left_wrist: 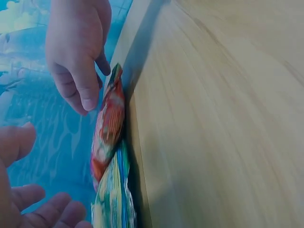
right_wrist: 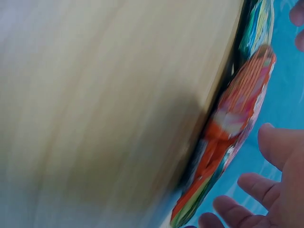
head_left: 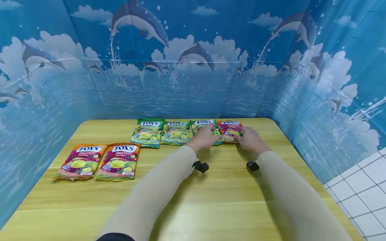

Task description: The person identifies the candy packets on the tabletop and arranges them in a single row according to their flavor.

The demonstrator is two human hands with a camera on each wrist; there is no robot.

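Note:
At the right end of the back row lies a red and orange candy bag [head_left: 230, 129] printed FOX'S FRUITS. My left hand [head_left: 203, 138] is over the green candy bag [head_left: 196, 126] beside it, fingers spread toward the red bag's left side. Around the red bag's right edge is my right hand [head_left: 250, 139], thumb and fingers apart. In the left wrist view, my left fingers [left_wrist: 52, 209] show extended, with a gap to the red bag [left_wrist: 109, 126]. The right wrist view has my right fingers [right_wrist: 261, 187] loosely spread beside that bag [right_wrist: 237, 104].
Two more green candy bags [head_left: 147, 134] [head_left: 176, 133] continue the back row leftward. Nearer on the left lie two FRUITS bags [head_left: 80, 162] [head_left: 118, 162] side by side. Everything rests on a wooden table [head_left: 217, 207], with a blue dolphin curtain [head_left: 193, 90] behind its back edge.

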